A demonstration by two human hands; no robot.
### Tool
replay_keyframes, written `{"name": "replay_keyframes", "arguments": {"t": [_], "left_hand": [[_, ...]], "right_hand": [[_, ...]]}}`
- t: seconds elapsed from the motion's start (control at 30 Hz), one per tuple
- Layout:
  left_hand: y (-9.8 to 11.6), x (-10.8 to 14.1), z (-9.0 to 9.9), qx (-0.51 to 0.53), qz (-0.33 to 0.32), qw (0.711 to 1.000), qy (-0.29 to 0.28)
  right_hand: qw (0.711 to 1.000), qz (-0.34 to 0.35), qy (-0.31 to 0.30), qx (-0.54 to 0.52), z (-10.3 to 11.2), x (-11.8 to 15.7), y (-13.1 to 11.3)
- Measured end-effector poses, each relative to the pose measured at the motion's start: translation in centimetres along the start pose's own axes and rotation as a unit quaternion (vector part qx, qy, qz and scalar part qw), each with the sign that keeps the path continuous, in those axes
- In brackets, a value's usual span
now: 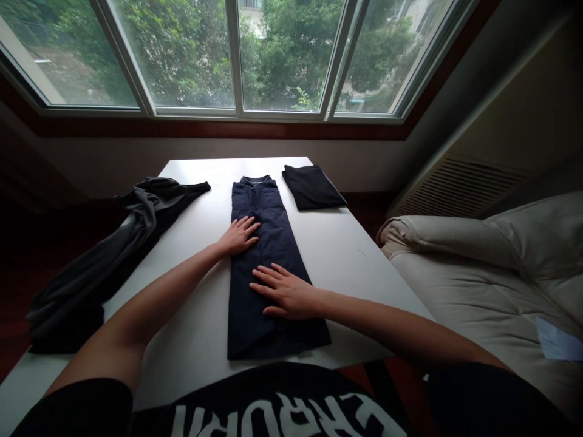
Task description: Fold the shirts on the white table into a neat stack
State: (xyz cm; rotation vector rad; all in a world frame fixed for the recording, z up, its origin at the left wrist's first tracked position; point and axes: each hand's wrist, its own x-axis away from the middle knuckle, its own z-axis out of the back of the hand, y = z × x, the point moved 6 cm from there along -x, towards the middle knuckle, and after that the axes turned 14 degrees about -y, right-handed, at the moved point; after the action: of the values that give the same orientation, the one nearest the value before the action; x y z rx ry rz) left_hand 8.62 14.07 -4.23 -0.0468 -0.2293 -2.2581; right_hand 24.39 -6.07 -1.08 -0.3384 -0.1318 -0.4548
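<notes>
Dark navy fabric trousers (279, 237) lie lengthwise on the white, smooth-topped bench (359, 279), around mid-width: waistband toward the far edge, leg ends close to the near edge. Legs look laid one over the other into a long, narrow strip; no crosswise fold visible. Mostly flat, light creasing around the upper part.

Left hand (239, 235) is palm down on the trousers, by their left side below the waist area. Right hand (289, 294) is palm down lower, nearer the bench's near edge, on the right half of the legs. Grip on both: open, fingers extended and somewhat spread, nothing pinched or held; both just rest on the cloth, apart from each other.

Plain black cloth item (313, 187) sits by the far right corner, already folded into a compact, flat packet, one corner reaching the right edge. Neither hand touches it. Garment type: can't tell.

Dark grey and black soft garment (107, 264) straddles the left edge, loose, bunched, unfolded, one narrow end pointing in over the bench. No hand on it.

So, as things lie: one item compact, the trousers narrowed but full length, one garment loose. Beige padded sofa (464, 273) stands beyond the right edge.
</notes>
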Motion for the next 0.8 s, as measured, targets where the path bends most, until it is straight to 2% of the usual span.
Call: {"name": "replay_keyframes", "arguments": {"t": [0.13, 0.23, 0.3, 0.37, 0.47, 0.53, 0.67, 0.8], "left_hand": [[0.6, 0.9, -1.2, -0.001, 0.025, 1.0, -0.014], [1.0, 1.1, -1.0, 0.003, 0.028, 1.0, -0.006], [1.2, 1.3, -0.6, 0.005, 0.02, 1.0, 0.013], [1.3, 1.7, 0.0, 0.006, 0.005, 0.999, 0.048], [0.6, 2.6, 1.2, 0.013, -0.002, 0.995, 0.102], [-0.2, 3.4, 1.7, 0.02, 0.006, 0.993, 0.114], [-0.7, 4.9, 1.4, 0.019, -0.013, 0.997, 0.068], [1.0, 6.6, -0.3, 0.014, -0.012, 1.0, -0.005]], "right_hand": [[0.997, 0.076, -0.012, 0.004, -0.8, 1.4, -4.9], [0.988, 0.154, -0.014, 0.016, -0.8, 2.1, -8.0], [0.984, 0.178, 0.003, 0.018, -0.5, 1.8, -8.9], [0.99, 0.136, 0.047, 0.01, 0.3, 0.8, -8.6], [0.991, 0.034, 0.128, -0.003, 1.6, -1.0, -6.8], [0.99, 0.019, 0.14, -0.002, 2.0, -2.1, -6.0], [0.995, 0.077, 0.057, -0.015, 0.8, -3.0, -6.3], [0.982, 0.181, -0.006, -0.058, -0.1, -1.6, -9.4]]}}
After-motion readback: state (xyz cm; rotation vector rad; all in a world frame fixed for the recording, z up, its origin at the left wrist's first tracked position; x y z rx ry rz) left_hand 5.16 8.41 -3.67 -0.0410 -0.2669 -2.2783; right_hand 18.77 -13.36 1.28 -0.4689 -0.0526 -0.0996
